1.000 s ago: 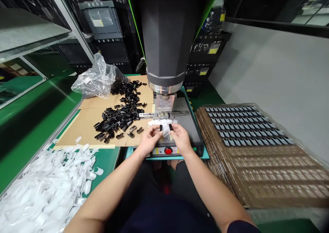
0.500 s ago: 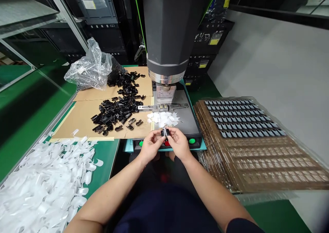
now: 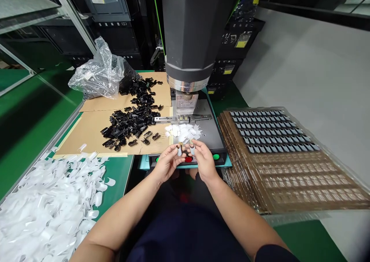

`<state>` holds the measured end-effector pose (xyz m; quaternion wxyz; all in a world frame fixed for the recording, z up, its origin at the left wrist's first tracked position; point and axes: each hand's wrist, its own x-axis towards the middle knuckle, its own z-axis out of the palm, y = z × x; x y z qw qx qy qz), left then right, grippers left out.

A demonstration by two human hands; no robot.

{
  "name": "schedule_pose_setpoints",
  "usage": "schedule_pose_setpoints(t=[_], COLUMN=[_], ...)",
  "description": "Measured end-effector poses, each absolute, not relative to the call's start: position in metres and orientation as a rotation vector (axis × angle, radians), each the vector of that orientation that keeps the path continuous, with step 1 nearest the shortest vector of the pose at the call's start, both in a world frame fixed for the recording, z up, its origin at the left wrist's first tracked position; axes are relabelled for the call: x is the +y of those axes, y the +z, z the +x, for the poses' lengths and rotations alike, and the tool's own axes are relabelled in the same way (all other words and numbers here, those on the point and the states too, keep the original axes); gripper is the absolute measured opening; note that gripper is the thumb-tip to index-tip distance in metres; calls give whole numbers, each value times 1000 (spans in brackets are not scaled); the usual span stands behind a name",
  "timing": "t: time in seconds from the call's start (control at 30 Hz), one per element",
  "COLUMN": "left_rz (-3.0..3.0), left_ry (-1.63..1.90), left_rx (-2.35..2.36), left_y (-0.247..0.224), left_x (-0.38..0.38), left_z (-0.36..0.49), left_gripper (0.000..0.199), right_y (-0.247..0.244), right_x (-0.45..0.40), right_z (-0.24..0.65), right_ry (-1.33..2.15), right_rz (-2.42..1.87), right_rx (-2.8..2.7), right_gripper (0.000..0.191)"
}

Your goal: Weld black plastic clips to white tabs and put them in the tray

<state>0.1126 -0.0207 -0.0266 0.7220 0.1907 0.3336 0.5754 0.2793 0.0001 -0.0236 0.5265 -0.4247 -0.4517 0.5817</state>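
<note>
My left hand [image 3: 165, 165] pinches a small white-and-dark plastic piece [image 3: 179, 151] between thumb and fingers. A similar curved plastic piece [image 3: 192, 150] is gripped in my right hand [image 3: 205, 162]. Both are held a little apart, above the front edge of the press, with their pale faces showing. Just beyond my fingertips lies a small heap of white plastic tabs [image 3: 183, 132] on the press base [image 3: 206, 138]. Black plastic clips [image 3: 127, 123] are spread over cardboard to the left.
The press head [image 3: 187, 42] hangs over a metal fixture [image 3: 183, 118]. Green buttons [image 3: 216, 157] and a red button [image 3: 188, 159] line the front. Loose white tabs [image 3: 54, 200] cover the left bench. Stacked trays [image 3: 291, 169] stand right, the top one partly filled. A plastic bag [image 3: 100, 75] sits behind.
My hands have moved apart slightly. The two pieces, earlier close together with black sides showing, are now separated and turned with pale faces showing. The view has shifted slightly.
</note>
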Motion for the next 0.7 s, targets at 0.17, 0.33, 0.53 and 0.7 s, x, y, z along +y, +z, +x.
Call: schedule_pose_setpoints(t=[0.17,0.33,0.53,0.7], left_rz=[387,368,368,436], left_ry=[1229,1202,1186,1165], left_rx=[675,653,686,808], left_y=[-31,-32,-27,-29], left_x=[-22,-24,-25,-36], left_z=[110,111,111,119], left_gripper=[40,43,50,45], right_y=[-15,-9,-17,-24], right_x=[-6,-9,-6,-19], right_z=[278,276,276,283], right_ry=[1523,1597,1594,1260], right_rz=[-982,-914,-909,-1111], right_rx=[-973,-890,-896,-1359], right_gripper=[45,37,33,36])
